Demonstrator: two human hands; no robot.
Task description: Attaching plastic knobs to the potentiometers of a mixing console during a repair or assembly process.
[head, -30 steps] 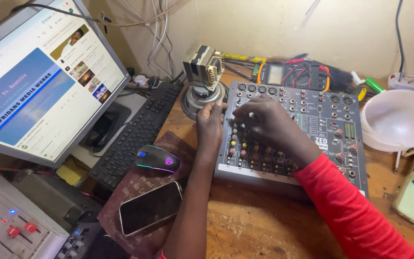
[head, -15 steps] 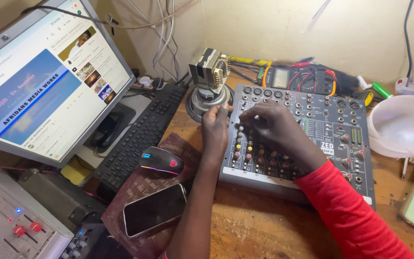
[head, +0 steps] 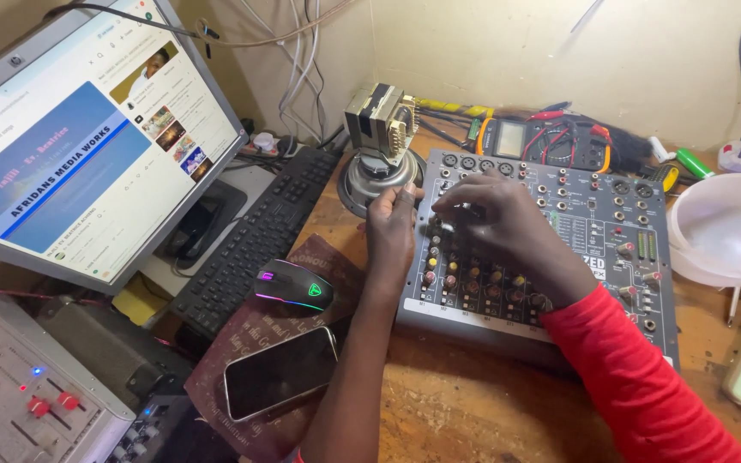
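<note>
A grey audio mixer (head: 593,240) with rows of small knobs lies on the wooden bench. My right hand (head: 508,227), in a red sleeve, rests on its upper left knobs with the fingertips pinched on one knob. My left hand (head: 390,231) grips the mixer's left edge, fingers curled over the side. Just behind my left hand stands a small transformer (head: 379,120) on a round speaker (head: 375,180).
A black keyboard (head: 255,236) and a lit monitor (head: 79,146) stand at the left. A glowing mouse (head: 292,287) and a dark phone (head: 278,375) lie on a maroon book (head: 242,330). A multimeter (head: 551,137) sits behind the mixer, a white bowl (head: 726,227) at the right, another mixer (head: 27,394) bottom left.
The view has shifted slightly down and left. Both hands stay on the mixer; my right hand's fingers have shifted a little among the upper left knobs.
</note>
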